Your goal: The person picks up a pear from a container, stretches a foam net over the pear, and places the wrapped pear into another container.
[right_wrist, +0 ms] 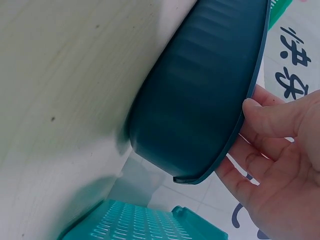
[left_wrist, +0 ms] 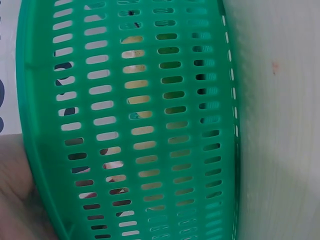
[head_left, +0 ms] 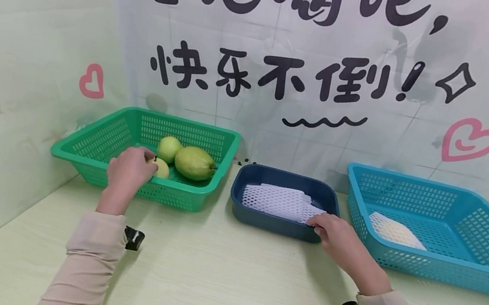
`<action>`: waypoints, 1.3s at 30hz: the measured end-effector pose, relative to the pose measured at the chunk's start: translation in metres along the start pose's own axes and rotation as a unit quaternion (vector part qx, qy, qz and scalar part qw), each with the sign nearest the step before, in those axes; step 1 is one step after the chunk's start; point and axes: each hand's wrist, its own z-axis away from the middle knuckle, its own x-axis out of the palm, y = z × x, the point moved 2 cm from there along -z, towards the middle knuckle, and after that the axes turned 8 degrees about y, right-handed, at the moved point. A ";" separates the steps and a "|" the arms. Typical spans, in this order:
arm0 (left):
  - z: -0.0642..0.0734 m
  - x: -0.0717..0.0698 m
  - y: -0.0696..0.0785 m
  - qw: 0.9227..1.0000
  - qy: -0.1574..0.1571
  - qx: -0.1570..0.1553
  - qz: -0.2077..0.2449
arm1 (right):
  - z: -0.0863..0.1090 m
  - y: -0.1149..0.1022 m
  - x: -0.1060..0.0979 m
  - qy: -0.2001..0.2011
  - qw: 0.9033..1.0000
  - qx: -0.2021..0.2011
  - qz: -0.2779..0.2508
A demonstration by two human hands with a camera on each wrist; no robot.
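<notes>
My left hand [head_left: 132, 167] reaches over the near rim of the green basket [head_left: 102, 186]. Its fingers grip a round yellow pear [head_left: 160, 168] with a dark stem. A round green fruit [head_left: 169, 148] and a larger, longer green fruit [head_left: 195, 163] lie beside it. At the near right corner of the navy tray [head_left: 263, 220], my right hand [head_left: 337, 236] reaches over the rim to white foam nets [head_left: 275, 200]. In the right wrist view, the thumb [right_wrist: 270, 116] lies at the rim's outer side; the tray wall hides the other fingertips, so whether they pinch a net is unclear.
A blue basket [head_left: 454, 273] stands to the right of the tray, holding a pale fruit in a white foam net [head_left: 396, 232]. All containers sit on a pale wooden table [head_left: 225, 281]. Behind them hangs a lettered white sheet [head_left: 247, 137].
</notes>
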 end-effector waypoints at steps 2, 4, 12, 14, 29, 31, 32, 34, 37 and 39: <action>0.000 0.000 0.000 1.000 0.007 0.003 0.006 | 0.000 0.000 0.000 -0.001 1.000 0.002 -0.001; 0.001 0.001 0.000 1.000 0.012 0.006 0.010 | 0.000 0.000 0.000 -0.002 1.000 0.002 -0.002; 0.001 0.003 0.000 1.000 0.012 0.006 0.014 | 0.000 0.000 0.000 -0.001 1.000 0.001 -0.001; 0.001 0.003 0.000 1.000 0.013 0.003 0.015 | 0.000 0.000 0.000 -0.002 1.000 0.002 -0.001; 0.002 0.002 0.000 0.998 0.053 0.004 0.037 | 0.000 0.000 0.000 -0.007 1.000 0.007 -0.003; 0.002 0.001 0.001 0.998 0.053 0.003 0.041 | 0.000 0.001 0.000 -0.005 1.000 0.005 -0.003; 0.002 0.001 0.001 0.998 0.054 0.003 0.041 | 0.000 0.001 0.000 -0.004 1.000 0.005 -0.002; 0.002 0.000 0.003 0.997 0.057 0.005 0.046 | 0.000 0.001 0.000 -0.005 1.000 0.007 -0.001; 0.000 -0.001 0.006 0.996 0.068 0.012 0.053 | 0.000 0.001 0.000 -0.007 1.000 0.010 -0.002; 0.000 -0.003 0.009 0.995 0.076 0.019 0.060 | 0.000 0.001 0.000 -0.008 1.000 0.010 -0.003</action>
